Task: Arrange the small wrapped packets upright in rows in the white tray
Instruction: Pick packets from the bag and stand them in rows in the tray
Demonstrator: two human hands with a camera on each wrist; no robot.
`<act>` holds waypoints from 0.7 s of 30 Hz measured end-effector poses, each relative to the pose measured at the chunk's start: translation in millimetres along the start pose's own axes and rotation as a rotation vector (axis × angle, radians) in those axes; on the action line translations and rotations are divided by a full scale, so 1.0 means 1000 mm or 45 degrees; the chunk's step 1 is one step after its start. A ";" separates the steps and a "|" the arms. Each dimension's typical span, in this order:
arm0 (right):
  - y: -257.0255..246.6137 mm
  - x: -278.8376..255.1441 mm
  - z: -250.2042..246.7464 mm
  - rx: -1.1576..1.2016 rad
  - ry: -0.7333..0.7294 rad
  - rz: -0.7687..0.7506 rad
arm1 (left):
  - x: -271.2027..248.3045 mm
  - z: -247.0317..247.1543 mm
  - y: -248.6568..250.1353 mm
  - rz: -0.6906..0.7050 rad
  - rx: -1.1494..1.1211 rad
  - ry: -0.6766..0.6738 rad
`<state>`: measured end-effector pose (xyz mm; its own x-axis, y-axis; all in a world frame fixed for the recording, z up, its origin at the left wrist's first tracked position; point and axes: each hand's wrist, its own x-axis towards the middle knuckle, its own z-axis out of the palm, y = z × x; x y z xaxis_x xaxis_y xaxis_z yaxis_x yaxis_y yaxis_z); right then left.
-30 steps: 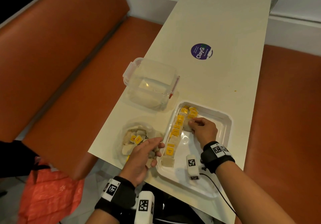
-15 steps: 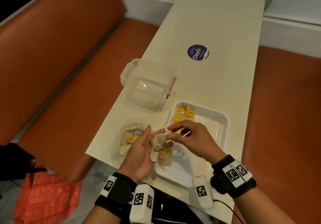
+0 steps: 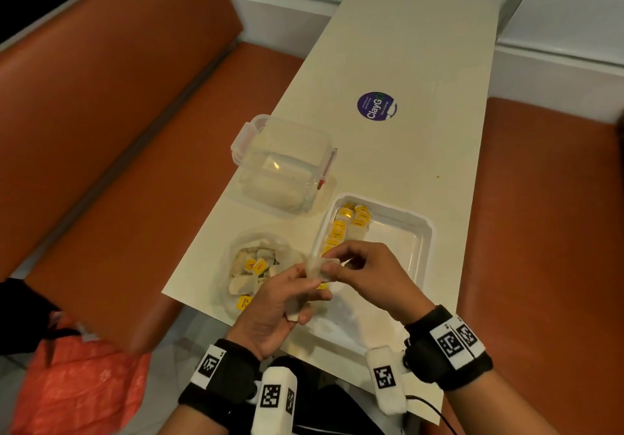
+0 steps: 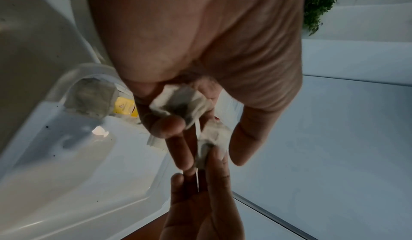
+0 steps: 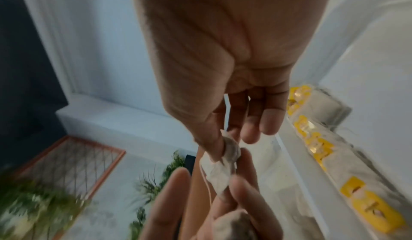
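Transferring: one packet (image 3: 317,267) is pinched by the right hand (image 3: 364,272), drawn from spares gripped in the left hand (image 3: 277,303). Upright seating beside the row (image 3: 337,228) in the white tray (image 3: 422,232) is judged next.

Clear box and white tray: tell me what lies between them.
Nothing, in the head view: only a strip of bare table separates the clear box from the white tray.

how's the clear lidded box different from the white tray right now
The clear lidded box is see-through with a clip latch on its side; the white tray is opaque and open-topped. The box looks deeper and the tray shallow and wider. The tray holds packets with yellow tags standing in a row along its left wall; the box shows only something pale inside, unclear what. Both sit on the cream table, side by side.
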<state>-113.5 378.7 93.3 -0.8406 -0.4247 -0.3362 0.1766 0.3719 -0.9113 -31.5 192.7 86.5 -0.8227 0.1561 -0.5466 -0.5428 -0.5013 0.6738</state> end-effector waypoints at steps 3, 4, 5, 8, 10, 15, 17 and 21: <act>0.004 -0.006 -0.005 0.245 0.000 0.081 | -0.001 0.000 -0.007 0.019 0.048 0.158; 0.005 -0.008 -0.006 0.308 -0.009 0.100 | -0.001 0.001 -0.007 0.026 0.055 0.207; 0.007 -0.010 -0.006 0.369 -0.022 0.118 | 0.000 0.001 -0.008 0.040 0.065 0.243; 0.011 -0.014 -0.008 0.484 -0.065 0.161 | 0.001 0.003 -0.009 0.090 0.111 0.264; 0.013 -0.016 -0.009 0.554 -0.089 0.189 | 0.000 0.005 -0.009 0.120 0.119 0.248; 0.016 -0.021 -0.004 0.634 -0.121 0.219 | 0.000 0.006 -0.011 0.147 0.158 0.232; 0.017 -0.024 -0.003 0.577 -0.133 0.178 | 0.000 0.005 -0.011 0.144 0.192 0.242; 0.016 -0.027 -0.001 0.348 -0.136 0.059 | -0.001 0.000 -0.011 0.123 0.331 0.234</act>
<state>-88.5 397.4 88.3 -0.7723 -0.5024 -0.3887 0.3570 0.1627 -0.9198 -24.5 198.3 79.3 -0.8412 -0.0501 -0.5385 -0.5080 -0.2683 0.8185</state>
